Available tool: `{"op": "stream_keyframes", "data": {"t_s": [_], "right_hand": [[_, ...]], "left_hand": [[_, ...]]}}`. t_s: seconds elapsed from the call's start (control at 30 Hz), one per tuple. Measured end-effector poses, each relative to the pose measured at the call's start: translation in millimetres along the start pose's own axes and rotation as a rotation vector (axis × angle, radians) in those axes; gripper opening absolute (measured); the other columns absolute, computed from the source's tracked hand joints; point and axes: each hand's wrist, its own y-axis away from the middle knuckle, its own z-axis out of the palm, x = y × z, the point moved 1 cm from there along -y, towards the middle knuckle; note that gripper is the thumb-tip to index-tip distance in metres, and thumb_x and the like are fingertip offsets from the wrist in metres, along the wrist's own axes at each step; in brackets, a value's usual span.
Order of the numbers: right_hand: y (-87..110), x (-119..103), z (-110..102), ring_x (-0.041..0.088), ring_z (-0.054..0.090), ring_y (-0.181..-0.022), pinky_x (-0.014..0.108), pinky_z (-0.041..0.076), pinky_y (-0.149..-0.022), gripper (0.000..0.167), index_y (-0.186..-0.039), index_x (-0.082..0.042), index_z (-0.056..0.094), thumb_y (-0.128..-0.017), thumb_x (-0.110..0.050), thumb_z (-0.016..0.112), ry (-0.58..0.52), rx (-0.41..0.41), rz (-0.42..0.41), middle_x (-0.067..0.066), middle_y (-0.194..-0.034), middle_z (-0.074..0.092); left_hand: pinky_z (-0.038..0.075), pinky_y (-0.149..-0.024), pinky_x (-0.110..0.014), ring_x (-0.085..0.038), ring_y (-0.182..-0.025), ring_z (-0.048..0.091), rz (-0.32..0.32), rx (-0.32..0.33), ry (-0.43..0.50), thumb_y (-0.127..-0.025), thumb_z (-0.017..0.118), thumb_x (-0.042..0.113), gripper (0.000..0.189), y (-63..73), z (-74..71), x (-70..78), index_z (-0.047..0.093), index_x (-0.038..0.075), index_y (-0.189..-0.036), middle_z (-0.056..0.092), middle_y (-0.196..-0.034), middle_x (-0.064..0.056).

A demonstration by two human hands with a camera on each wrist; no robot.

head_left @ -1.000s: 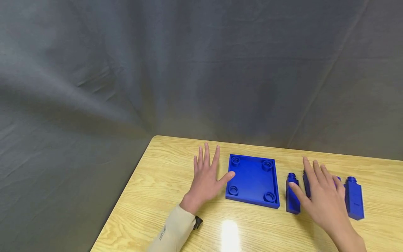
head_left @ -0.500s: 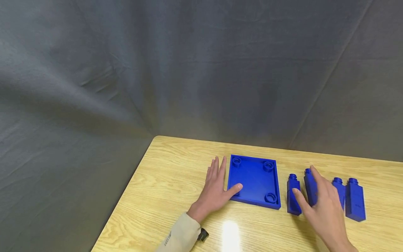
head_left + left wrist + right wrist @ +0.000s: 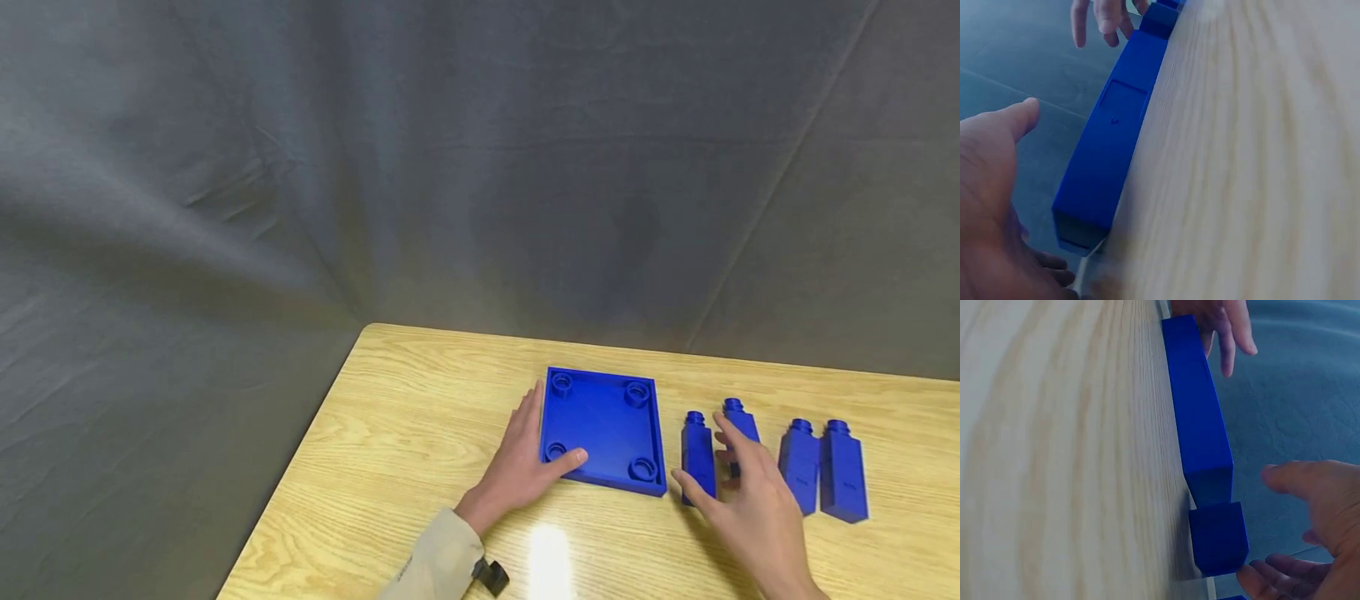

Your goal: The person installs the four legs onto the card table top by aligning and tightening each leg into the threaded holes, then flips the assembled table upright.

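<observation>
A square blue tray-like base (image 3: pixel 600 429) with a ring-shaped socket in each corner lies on the table. My left hand (image 3: pixel 513 471) is at its left side, fingers straight along the edge and thumb over the near-left corner; contact is unclear. Right of the base lie several blue square posts with threaded necks. My right hand (image 3: pixel 757 508) hovers around the two nearest ones, the left post (image 3: pixel 699 458) and the second post (image 3: pixel 741 423), which it partly hides. In the right wrist view, its thumb stands apart from a blue block end (image 3: pixel 1219 540), with fingertips close to it.
Two more blue posts lie side by side at the right, a third post (image 3: pixel 799 467) and a fourth post (image 3: pixel 843 475). The wooden table (image 3: pixel 420 392) has its left edge beyond my left hand. A grey curtain (image 3: pixel 525 183) hangs behind it.
My left hand has come right and nearer, from beside the base to its edge. My right hand has shifted left and nearer, uncovering the third post. The base and posts look unmoved.
</observation>
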Motion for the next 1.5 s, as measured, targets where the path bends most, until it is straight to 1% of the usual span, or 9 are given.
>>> {"op": "stream_keyframes", "data": {"t_s": [0.13, 0.23, 0.4, 0.5, 0.63, 0.77, 1.03, 1.23, 1.5], "right_hand": [[2.9, 1, 3, 0.035, 0.066, -0.089, 0.035, 0.047, -0.061, 0.096, -0.155, -0.001, 0.057, -0.073, -0.020, 0.102, 0.037, -0.045, -0.007, 0.026, -0.117, 0.069], [4.6, 1, 5, 0.035, 0.063, -0.088, 0.039, 0.047, -0.060, 0.094, -0.154, 0.000, 0.058, -0.075, -0.022, 0.102, 0.058, -0.079, 0.000, 0.027, -0.120, 0.066], [6.3, 1, 6, 0.048, 0.068, -0.097, 0.060, 0.057, -0.066, 0.090, -0.155, 0.002, 0.056, -0.080, -0.022, 0.100, 0.068, -0.113, 0.045, 0.032, -0.127, 0.061], [6.6, 0, 7, 0.051, 0.067, -0.101, 0.070, 0.057, -0.073, 0.087, -0.153, 0.004, 0.056, -0.082, -0.024, 0.098, 0.076, -0.130, 0.074, 0.034, -0.128, 0.061], [6.3, -1, 9, 0.048, 0.067, -0.098, 0.069, 0.058, -0.073, 0.087, -0.151, 0.006, 0.057, -0.082, -0.029, 0.098, 0.095, -0.159, 0.097, 0.036, -0.125, 0.063], [5.9, -2, 10, 0.051, 0.068, -0.095, 0.070, 0.059, -0.073, 0.088, -0.148, 0.008, 0.059, -0.079, -0.029, 0.100, 0.121, -0.189, 0.101, 0.040, -0.121, 0.064], [5.2, 1, 9, 0.063, 0.069, -0.091, 0.070, 0.060, -0.069, 0.084, -0.143, 0.013, 0.059, -0.079, -0.023, 0.099, 0.159, -0.233, 0.090, 0.045, -0.110, 0.066], [6.6, -1, 9, 0.066, 0.068, -0.093, 0.073, 0.060, -0.069, 0.078, -0.141, 0.012, 0.062, -0.078, -0.019, 0.098, 0.155, -0.192, 0.073, 0.044, -0.108, 0.067], [6.7, -5, 5, 0.067, 0.068, -0.095, 0.076, 0.059, -0.073, 0.066, -0.131, 0.012, 0.069, -0.075, -0.011, 0.094, 0.135, -0.093, 0.033, 0.044, -0.108, 0.069]], "left_hand": [[0.016, -0.138, -0.064, -0.035, -0.171, 0.013, 0.011, 0.013, -0.001, -0.103, 0.069, 0.061, 0.111, -0.3, 4.6, -5.1, 0.000, 0.021, -0.180, 0.010, -0.187, -0.005], [0.013, -0.140, -0.060, -0.034, -0.172, 0.013, 0.016, 0.015, -0.010, -0.102, 0.072, 0.060, 0.112, 0.2, 7.1, -7.9, 0.002, 0.021, -0.181, 0.012, -0.187, -0.004], [0.009, -0.141, -0.055, -0.032, -0.172, 0.013, 0.044, 0.016, -0.083, -0.102, 0.071, 0.062, 0.113, -0.2, 11.2, -12.2, 0.005, 0.017, -0.180, 0.016, -0.186, -0.007], [0.009, -0.141, -0.052, -0.031, -0.172, 0.014, 0.072, 0.029, -0.141, -0.101, 0.069, 0.065, 0.112, -0.9, 13.6, -14.7, 0.008, 0.013, -0.180, 0.019, -0.185, -0.009], [0.010, -0.141, -0.051, -0.029, -0.172, 0.014, 0.074, 0.036, -0.201, -0.099, 0.069, 0.069, 0.114, 0.0, 15.3, -15.7, 0.012, 0.012, -0.180, 0.020, -0.185, -0.009], [0.010, -0.141, -0.050, -0.028, -0.172, 0.013, 0.060, 0.039, -0.217, -0.098, 0.071, 0.069, 0.115, 1.3, 16.2, -15.5, 0.012, 0.013, -0.180, 0.019, -0.185, -0.008], [0.011, -0.141, -0.049, -0.028, -0.172, 0.015, 0.077, 0.049, -0.237, -0.099, 0.072, 0.067, 0.114, 0.1, 17.8, -15.1, 0.013, 0.012, -0.179, 0.021, -0.184, -0.008], [0.011, -0.141, -0.049, -0.029, -0.172, 0.015, 0.085, 0.046, -0.238, -0.099, 0.071, 0.067, 0.113, 0.4, 16.8, -14.7, 0.013, 0.012, -0.179, 0.021, -0.184, -0.009], [0.010, -0.141, -0.049, -0.028, -0.172, 0.014, 0.084, 0.039, -0.220, -0.100, 0.070, 0.067, 0.113, 0.7, 16.3, -14.4, 0.012, 0.013, -0.180, 0.020, -0.185, -0.008]]}}
